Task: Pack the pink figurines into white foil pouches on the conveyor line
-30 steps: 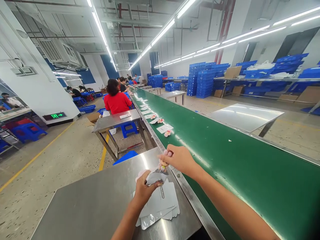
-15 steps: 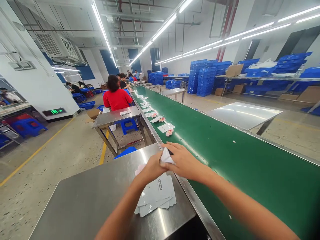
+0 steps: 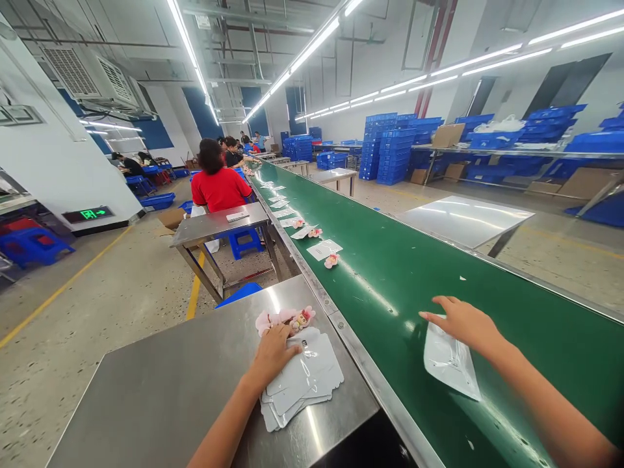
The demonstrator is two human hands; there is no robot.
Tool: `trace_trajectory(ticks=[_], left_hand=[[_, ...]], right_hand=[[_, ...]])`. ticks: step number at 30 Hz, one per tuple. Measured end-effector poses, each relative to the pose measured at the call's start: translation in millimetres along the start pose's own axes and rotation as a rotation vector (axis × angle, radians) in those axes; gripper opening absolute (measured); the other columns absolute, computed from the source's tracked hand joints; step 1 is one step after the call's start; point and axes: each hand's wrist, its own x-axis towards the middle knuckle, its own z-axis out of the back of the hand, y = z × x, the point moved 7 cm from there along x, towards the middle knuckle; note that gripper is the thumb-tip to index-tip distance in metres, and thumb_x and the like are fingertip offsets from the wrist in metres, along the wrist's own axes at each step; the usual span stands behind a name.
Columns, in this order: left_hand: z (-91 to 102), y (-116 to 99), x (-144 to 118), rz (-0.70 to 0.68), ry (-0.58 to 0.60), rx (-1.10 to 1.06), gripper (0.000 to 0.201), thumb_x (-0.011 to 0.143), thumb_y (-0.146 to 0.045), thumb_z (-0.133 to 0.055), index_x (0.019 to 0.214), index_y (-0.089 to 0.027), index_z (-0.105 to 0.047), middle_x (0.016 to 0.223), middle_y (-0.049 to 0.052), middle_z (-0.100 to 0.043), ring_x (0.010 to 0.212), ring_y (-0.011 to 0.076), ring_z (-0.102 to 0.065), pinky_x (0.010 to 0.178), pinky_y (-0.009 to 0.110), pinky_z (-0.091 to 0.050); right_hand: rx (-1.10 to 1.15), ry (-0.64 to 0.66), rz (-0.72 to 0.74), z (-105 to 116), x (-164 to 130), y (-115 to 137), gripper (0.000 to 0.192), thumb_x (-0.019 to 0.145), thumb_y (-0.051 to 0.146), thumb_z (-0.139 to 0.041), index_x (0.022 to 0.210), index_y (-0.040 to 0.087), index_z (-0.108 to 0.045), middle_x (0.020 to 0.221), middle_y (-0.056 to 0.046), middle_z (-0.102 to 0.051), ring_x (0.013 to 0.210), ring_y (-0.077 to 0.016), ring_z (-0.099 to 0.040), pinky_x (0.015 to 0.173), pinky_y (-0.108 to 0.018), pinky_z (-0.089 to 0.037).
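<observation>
My left hand (image 3: 273, 354) lies over the top edge of a stack of white plastic pouches (image 3: 305, 383) on the metal table, thumb spread from the fingers. Its fingertips touch or nearly touch pink plush dolls (image 3: 302, 318) above the stack; their exact contact is hidden. Over the green belt, my right hand (image 3: 468, 325) has its fingers stretched out and apart. Just below it a single white pouch (image 3: 448, 361) is on the belt, partly covered by the hand.
Along the green conveyor belt (image 3: 380, 273) lie several pouches (image 3: 324, 249) and small plush dolls (image 3: 331, 260). A metal rail (image 3: 341, 324) separates belt and table (image 3: 170, 377). A person in a red shirt (image 3: 221, 188) sits ahead on the left. Blue crates (image 3: 394, 156) are stacked beyond the belt.
My hands were together over the rail around a folded white piece. They have parted: the left down to the stack, the right across the belt, where a pouch now shows beneath it.
</observation>
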Motion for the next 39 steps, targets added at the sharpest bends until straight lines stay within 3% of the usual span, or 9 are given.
trace_trajectory(ticks=[3, 8, 13, 16, 18, 23, 27, 35, 39], left_hand=[[4.0, 1.1, -2.7, -0.063, -0.034, -0.054, 0.013, 0.081, -0.031, -0.053, 0.087, -0.022, -0.06, 0.093, 0.004, -0.064, 0.094, 0.0237, -0.057, 0.083, 0.036, -0.04], [23.0, -1.4, -23.7, -0.063, -0.209, -0.107, 0.014, 0.081, -0.031, -0.053, 0.089, -0.022, -0.06, 0.095, 0.004, -0.065, 0.094, 0.0238, -0.057, 0.086, 0.036, -0.04], [52.1, -12.8, -47.0, 0.077, 0.017, -0.287, 0.047, 0.072, -0.034, -0.062, 0.117, -0.024, -0.049, 0.1, 0.003, -0.063, 0.087, 0.0217, -0.058, 0.078, 0.032, -0.044], [54.5, -28.6, -53.8, 0.017, 0.335, -0.503, 0.052, 0.068, -0.041, -0.068, 0.115, -0.024, -0.053, 0.101, 0.002, -0.064, 0.088, 0.0226, -0.057, 0.078, 0.03, -0.044], [47.7, -29.8, -54.1, 0.03, 0.433, -0.705, 0.041, 0.074, -0.049, -0.059, 0.102, -0.019, -0.061, 0.095, 0.004, -0.065, 0.088, 0.0237, -0.057, 0.077, 0.03, -0.044], [9.7, -1.5, -49.9, 0.311, 0.245, -1.134, 0.047, 0.071, -0.057, -0.061, 0.082, -0.011, -0.061, 0.077, 0.007, -0.063, 0.073, 0.0207, -0.057, 0.066, 0.028, -0.044], [-3.0, -4.5, -48.0, 0.343, 0.096, -1.294, 0.047, 0.058, -0.05, -0.075, 0.077, -0.011, -0.058, 0.068, 0.003, -0.059, 0.06, 0.0151, -0.052, 0.057, 0.025, -0.04], [14.0, -31.3, -33.0, 0.184, -0.062, -0.884, 0.025, 0.066, -0.033, -0.07, 0.081, -0.015, -0.059, 0.071, -0.002, -0.056, 0.067, 0.0136, -0.047, 0.06, 0.022, -0.035], [16.9, -48.6, -32.5, 0.127, -0.09, -0.751, 0.021, 0.068, -0.03, -0.068, 0.082, -0.017, -0.06, 0.072, -0.003, -0.057, 0.069, 0.0145, -0.047, 0.062, 0.023, -0.035]], right_hand=[[0.09, -0.04, 0.232, -0.8, -13.1, 80.3, 0.041, 0.085, 0.048, -0.04, 0.106, 0.019, -0.061, 0.123, -0.011, -0.054, 0.11, -0.0286, -0.05, 0.092, -0.043, -0.04], [0.444, 0.277, 0.646, -29.1, -64.9, 236.9, 0.049, 0.079, 0.054, -0.053, 0.119, 0.025, -0.054, 0.117, -0.003, -0.059, 0.107, -0.0234, -0.053, 0.093, -0.031, -0.042], [0.558, 0.191, 0.886, -15.8, -95.4, 292.7, 0.027, 0.093, 0.033, -0.037, 0.091, 0.027, -0.063, 0.085, -0.002, -0.064, 0.085, -0.0197, -0.058, 0.075, -0.03, -0.043], [0.629, 0.3, 1.041, -10.2, -92.9, 304.2, 0.019, 0.09, 0.032, -0.045, 0.092, 0.028, -0.064, 0.085, 0.001, -0.064, 0.084, -0.0168, -0.057, 0.077, -0.028, -0.04], [0.682, 0.4, 0.941, -21.7, -69.5, 304.8, 0.017, 0.087, 0.035, -0.049, 0.089, 0.028, -0.065, 0.083, 0.003, -0.063, 0.08, -0.0139, -0.056, 0.074, -0.025, -0.04], [0.65, 0.37, 0.467, -81.4, 2.6, 287.2, 0.029, 0.087, 0.038, -0.044, 0.077, 0.017, -0.062, 0.071, -0.002, -0.06, 0.066, -0.014, -0.053, 0.056, -0.024, -0.033], [0.689, 0.402, 0.406, -104.3, 11.6, 285.6, 0.023, 0.073, 0.038, -0.062, 0.065, 0.016, -0.058, 0.063, 0.0, -0.059, 0.06, -0.0124, -0.051, 0.053, -0.023, -0.031], [0.973, 0.341, 0.441, 8.0, -10.9, 242.6, 0.035, 0.083, 0.051, -0.047, 0.088, 0.019, -0.059, 0.078, -0.001, -0.061, 0.068, -0.0124, -0.055, 0.058, -0.023, -0.039], [0.7, 0.306, 0.557, 52.8, -37.3, 231.2, 0.027, 0.079, 0.045, -0.057, 0.071, 0.019, -0.057, 0.065, 0.003, -0.055, 0.058, -0.0099, -0.047, 0.051, -0.021, -0.032]])
